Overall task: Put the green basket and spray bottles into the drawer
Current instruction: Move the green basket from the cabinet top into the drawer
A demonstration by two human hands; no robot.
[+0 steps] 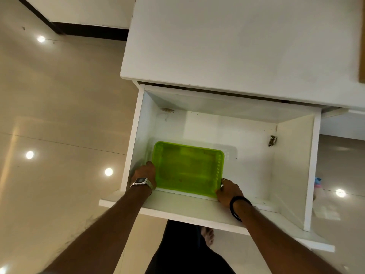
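Note:
A bright green plastic basket (187, 168) with perforated sides sits inside the open white drawer (294, 155), in its near left part. It holds nothing. My left hand (145, 172), with a metal watch on the wrist, grips the basket's left edge. My right hand (227, 191), with a black band on the wrist, grips its near right corner. No spray bottle shows clearly in this view.
The drawer is pulled out from under a white cabinet top (237, 46). Bits of debris lie in the drawer's far corners (272, 141). A small blue and pink object (317, 183) stands on the glossy floor to the right. My legs and a foot are below the drawer front.

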